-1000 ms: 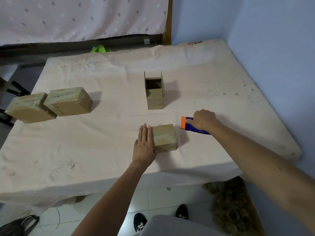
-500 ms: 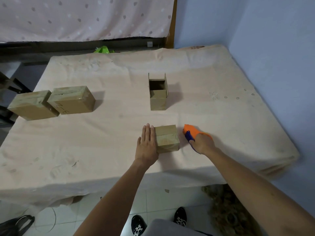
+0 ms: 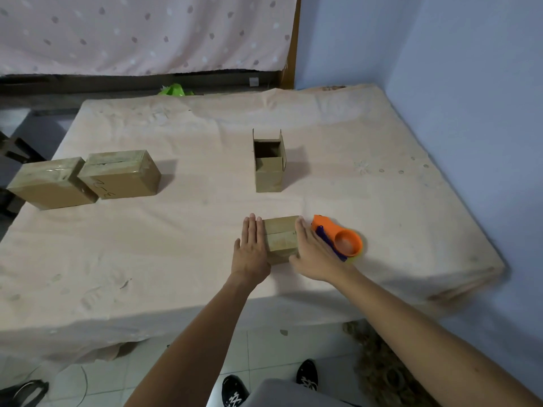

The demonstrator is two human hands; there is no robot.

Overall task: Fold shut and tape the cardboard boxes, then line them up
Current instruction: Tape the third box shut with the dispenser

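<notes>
Two flat hands, left (image 3: 251, 254) and right (image 3: 314, 255), touch box (image 3: 280, 236).

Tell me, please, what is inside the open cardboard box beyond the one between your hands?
The open cardboard box shows only a dark cavity between its raised flaps; no contents are visible. Its near wall hides the lower part and floor.

One taped box (image 3: 123, 179) at the left carries dark handwriting on its front face: something like "2-5", too scrawled to read surely.
</notes>
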